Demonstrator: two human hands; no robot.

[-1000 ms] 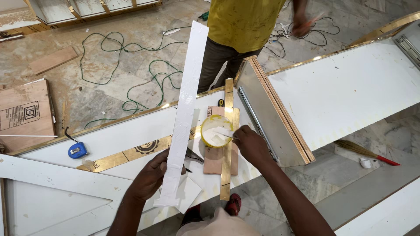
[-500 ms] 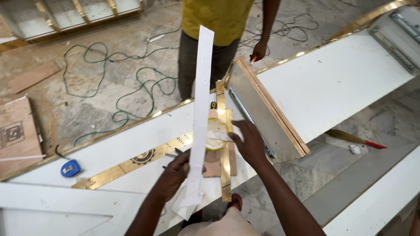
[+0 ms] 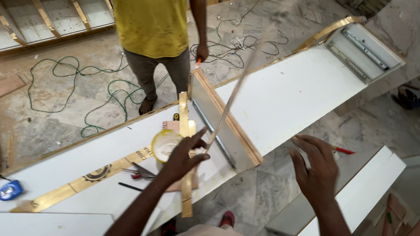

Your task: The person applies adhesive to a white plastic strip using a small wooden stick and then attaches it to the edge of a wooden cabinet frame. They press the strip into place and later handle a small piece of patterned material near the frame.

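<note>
My left hand [image 3: 183, 156] pinches the lower end of a long thin white strip [image 3: 238, 87], which is blurred and leans up and to the right over the white panel [image 3: 288, 91]. Just left of that hand sits a round open tin [image 3: 163, 144] with yellowish paste. A gold strip [image 3: 184, 118] lies across the panel under the hand. My right hand [image 3: 316, 168] hovers apart on the right, above the floor gap, fingers spread and holding nothing.
A person in a yellow shirt [image 3: 151, 26] stands across the panel. Another gold strip [image 3: 65, 192], red-handled pliers [image 3: 136, 173], a pencil [image 3: 129, 187] and a blue tape measure [image 3: 9, 190] lie on the left. Green cable [image 3: 94, 89] trails on the floor. A red pencil [image 3: 344, 150] lies right.
The white strip has swung from upright at the centre to leaning right. My right hand left the tin and moved out to the right, open. The view shifted right.
</note>
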